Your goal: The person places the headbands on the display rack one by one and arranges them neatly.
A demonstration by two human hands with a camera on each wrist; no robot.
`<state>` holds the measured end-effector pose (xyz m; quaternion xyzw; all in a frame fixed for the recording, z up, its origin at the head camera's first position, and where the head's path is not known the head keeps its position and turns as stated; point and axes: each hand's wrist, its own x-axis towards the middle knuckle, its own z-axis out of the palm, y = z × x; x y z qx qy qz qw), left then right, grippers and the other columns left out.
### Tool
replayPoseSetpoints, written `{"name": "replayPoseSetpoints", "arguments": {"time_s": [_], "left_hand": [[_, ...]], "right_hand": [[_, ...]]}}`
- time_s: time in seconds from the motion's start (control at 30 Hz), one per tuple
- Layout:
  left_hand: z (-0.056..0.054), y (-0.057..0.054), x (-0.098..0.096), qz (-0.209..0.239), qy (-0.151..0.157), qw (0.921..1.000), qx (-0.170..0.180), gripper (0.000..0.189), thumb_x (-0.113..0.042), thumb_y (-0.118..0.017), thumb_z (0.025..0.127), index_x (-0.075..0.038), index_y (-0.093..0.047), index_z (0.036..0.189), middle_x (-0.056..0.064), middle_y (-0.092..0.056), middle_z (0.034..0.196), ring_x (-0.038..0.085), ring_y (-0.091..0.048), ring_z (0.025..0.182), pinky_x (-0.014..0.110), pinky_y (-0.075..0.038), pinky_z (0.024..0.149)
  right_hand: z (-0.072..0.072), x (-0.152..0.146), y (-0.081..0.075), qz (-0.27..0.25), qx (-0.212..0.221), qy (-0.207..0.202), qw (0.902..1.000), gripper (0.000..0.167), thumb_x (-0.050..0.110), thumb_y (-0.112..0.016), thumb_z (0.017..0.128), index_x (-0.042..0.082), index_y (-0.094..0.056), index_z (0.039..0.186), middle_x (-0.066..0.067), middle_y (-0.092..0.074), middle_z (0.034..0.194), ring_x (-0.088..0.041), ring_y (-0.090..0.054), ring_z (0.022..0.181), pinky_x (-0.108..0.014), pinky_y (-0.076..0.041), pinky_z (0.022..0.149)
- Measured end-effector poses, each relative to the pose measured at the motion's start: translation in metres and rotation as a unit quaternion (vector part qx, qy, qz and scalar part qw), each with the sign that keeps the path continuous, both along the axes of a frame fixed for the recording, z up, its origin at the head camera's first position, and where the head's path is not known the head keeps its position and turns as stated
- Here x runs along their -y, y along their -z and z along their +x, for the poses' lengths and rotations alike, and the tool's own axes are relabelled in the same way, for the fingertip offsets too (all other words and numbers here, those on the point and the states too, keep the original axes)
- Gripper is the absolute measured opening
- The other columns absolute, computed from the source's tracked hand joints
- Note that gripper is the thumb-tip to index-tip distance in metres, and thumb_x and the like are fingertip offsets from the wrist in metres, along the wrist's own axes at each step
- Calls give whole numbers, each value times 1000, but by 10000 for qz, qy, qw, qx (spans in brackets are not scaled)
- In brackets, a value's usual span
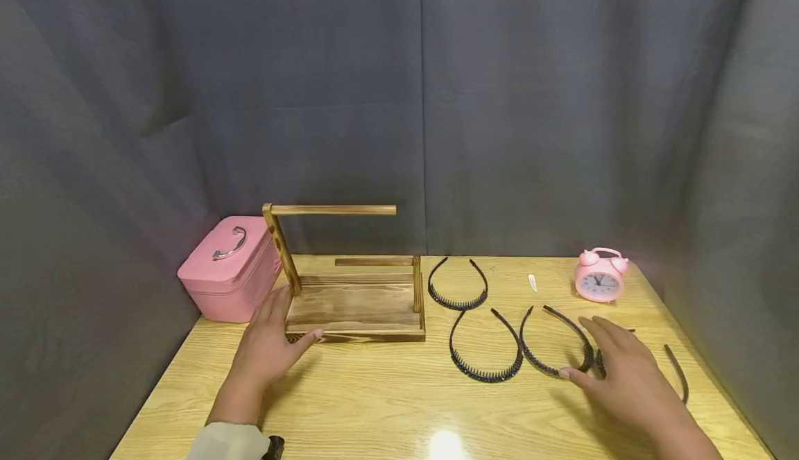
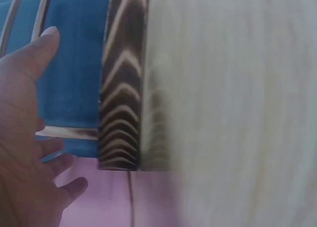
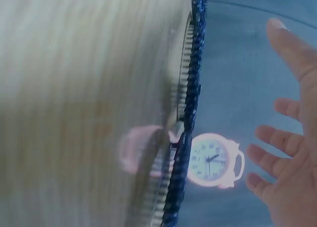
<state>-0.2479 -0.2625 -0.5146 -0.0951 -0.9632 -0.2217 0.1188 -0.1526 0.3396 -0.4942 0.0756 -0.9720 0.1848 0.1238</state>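
A brown wooden stand [image 1: 356, 300] has a low-railed base, an upright post on its left and a horizontal bar at the top. My left hand [image 1: 268, 343] is at the stand's front left corner, fingers spread and thumb along the front edge; whether it touches cannot be told. Several dark toothed headbands lie on the table right of the stand, among them a back one [image 1: 458, 304], a front one [image 1: 487, 377] and a third [image 1: 542, 364]. Above the rightmost headbands hovers my right hand [image 1: 624, 377], fingers apart and holding nothing, partly hiding them.
Left of the stand sits a pink case [image 1: 227, 273] with a metal handle. A pink alarm clock [image 1: 599, 276] stands at the back right of the wooden table [image 1: 374, 404]. A small white hair clip [image 1: 532, 282] lies near the back edge. Grey curtains [image 1: 312, 99] surround the table.
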Motion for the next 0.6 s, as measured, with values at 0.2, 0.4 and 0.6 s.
{"name": "replayPoseSetpoints", "arguments": {"time_s": [0.2,0.4,0.6], "left_hand": [[-8,14,1,490,-76,9974,526,124,-70,-78,92,-4,-13,175,27,-19,178,54,-22,163,78,-32,125],[-14,18,4,737,-147,9926,949,130,-66,-80,93,4,-5,173,37,-13,176,62,-21,160,78,-30,125],[-9,21,17,914,-280,9838,1517,135,-67,-79,92,4,2,173,39,-14,175,65,-22,157,79,-30,124]], "right_hand": [[14,-20,3,-263,168,244,9992,101,63,-82,92,5,-43,165,-33,-45,161,-62,-42,143,-82,-36,112],[24,-39,3,-414,205,507,9976,97,59,-84,92,3,-46,162,-36,-48,158,-63,-44,142,-83,-37,110],[28,-50,2,-551,645,761,9935,100,65,-79,94,2,-45,163,-38,-47,160,-69,-40,144,-86,-38,108]]}}
